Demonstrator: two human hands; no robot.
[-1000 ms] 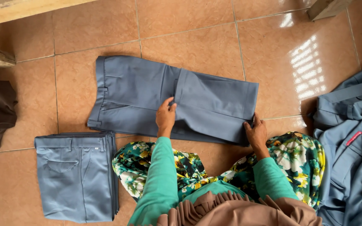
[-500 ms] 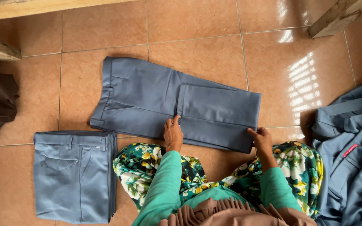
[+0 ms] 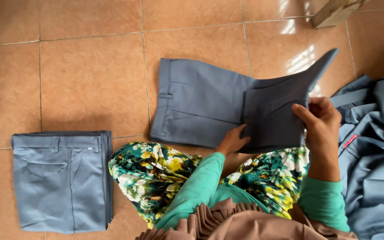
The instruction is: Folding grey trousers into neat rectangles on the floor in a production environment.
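I see a small red label [image 3: 350, 141] on the pile of blue-grey garments [image 3: 376, 164] at the right; it is a narrow strip, lying tilted on the cloth. At the left, a neat stack of folded trousers [image 3: 61, 180] lies on the orange tile floor [image 3: 90, 80], with a pocket and belt loops facing up. In the middle lie the blue-grey trousers [image 3: 201, 104], waistband to the left. My right hand [image 3: 318, 118] is raised, fingers curled closed around the leg end, which it lifts off the floor so one corner points up. My left hand [image 3: 233, 140] is low, fingers pressing on the fold edge of the same trousers, pinching it lightly. Both arms wear green sleeves [image 3: 196, 186] above a flowered skirt [image 3: 156, 173].
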